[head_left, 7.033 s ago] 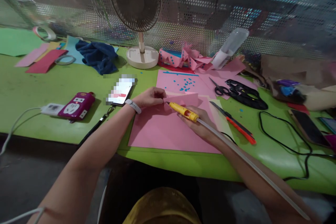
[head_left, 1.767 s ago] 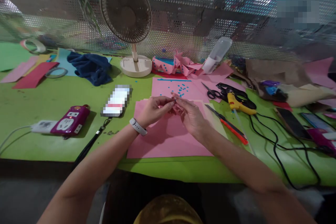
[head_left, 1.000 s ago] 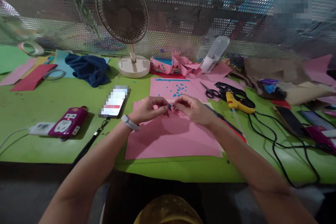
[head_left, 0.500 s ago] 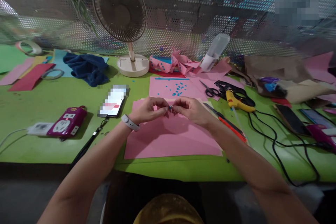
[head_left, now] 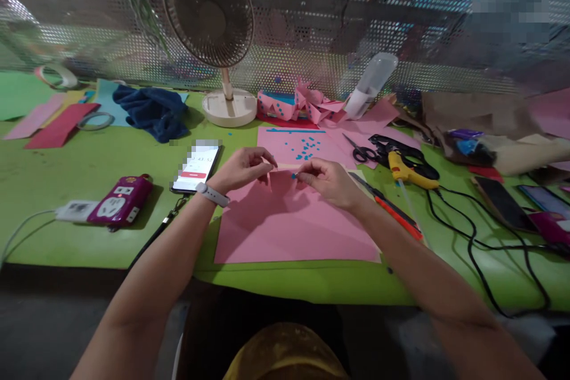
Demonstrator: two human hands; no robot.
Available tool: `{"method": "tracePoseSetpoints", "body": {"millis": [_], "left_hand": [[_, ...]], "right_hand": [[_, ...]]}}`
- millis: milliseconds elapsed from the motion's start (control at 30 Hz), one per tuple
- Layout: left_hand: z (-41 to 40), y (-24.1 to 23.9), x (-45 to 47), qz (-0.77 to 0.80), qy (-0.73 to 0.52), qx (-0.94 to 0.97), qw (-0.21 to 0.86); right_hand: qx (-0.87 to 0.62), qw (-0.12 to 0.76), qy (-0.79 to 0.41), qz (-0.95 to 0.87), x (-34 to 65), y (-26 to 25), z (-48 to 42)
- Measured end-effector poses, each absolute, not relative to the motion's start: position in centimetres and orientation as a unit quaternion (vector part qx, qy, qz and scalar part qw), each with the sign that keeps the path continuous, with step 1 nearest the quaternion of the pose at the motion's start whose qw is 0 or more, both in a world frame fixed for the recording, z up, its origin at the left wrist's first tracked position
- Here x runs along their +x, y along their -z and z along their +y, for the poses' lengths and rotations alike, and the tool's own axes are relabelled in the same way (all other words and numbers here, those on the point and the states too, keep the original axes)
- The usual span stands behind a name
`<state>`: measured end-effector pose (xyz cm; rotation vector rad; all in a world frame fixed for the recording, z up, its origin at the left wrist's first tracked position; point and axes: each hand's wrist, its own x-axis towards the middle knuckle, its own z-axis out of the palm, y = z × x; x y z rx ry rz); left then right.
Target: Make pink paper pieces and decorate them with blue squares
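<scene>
My right hand (head_left: 327, 181) pinches a tiny blue paper piece (head_left: 294, 176) between thumb and forefinger, above a large pink paper sheet (head_left: 289, 237). To its left, my left hand (head_left: 244, 169) has curled fingers, with thumb and forefinger tips close together; anything between them is too small to make out. A darker pink patch shows between the hands, and I cannot tell whether it is paper or shadow. Just beyond lies another pink sheet (head_left: 271, 145) scattered with several small blue bits (head_left: 307, 148) and a thin blue strip (head_left: 296, 130).
Scissors (head_left: 361, 149), a yellow glue gun (head_left: 409, 173) and a red-handled cutter (head_left: 398, 217) lie at right. Left are a phone (head_left: 196, 169) and a purple power strip (head_left: 120, 202). Behind stand a fan (head_left: 229, 108), folded pink pieces (head_left: 312, 105) and a clear bottle (head_left: 371, 83).
My hands, together at a small blue piece before, have moved apart. The blue piece stays at my right fingertips. The view has shifted slightly.
</scene>
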<state>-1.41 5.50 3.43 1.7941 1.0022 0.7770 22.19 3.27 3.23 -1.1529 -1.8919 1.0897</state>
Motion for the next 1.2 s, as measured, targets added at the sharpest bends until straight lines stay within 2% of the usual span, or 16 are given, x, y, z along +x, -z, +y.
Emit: {"method": "tracePoseSetpoints", "body": {"millis": [133, 300, 500, 867, 1200], "left_hand": [[6.8, -2.7, -2.7, 0.413, -0.2, 0.737, 0.496], [7.4, -0.8, -2.2, 0.387, -0.187, 0.754, 0.497], [7.6, 0.2, -1.9, 0.348, -0.217, 0.754, 0.513], [7.6, 0.6, -1.5, 0.329, -0.243, 0.766, 0.496], [7.6, 0.7, -1.3, 0.331, -0.25, 0.767, 0.49]], "right_hand": [[-0.41, 0.352, -0.248, -0.804, 22.2, -2.3, 4.0], [-0.382, 0.306, -0.141, -0.86, 21.5, -1.1, 5.6], [-0.389, 0.278, -0.136, -0.868, 20.6, 0.0, 6.7], [-0.348, 0.263, -0.217, -0.873, 20.4, -0.9, 7.0], [-0.357, 0.294, -0.211, -0.861, 20.0, -0.4, 6.2]]}}
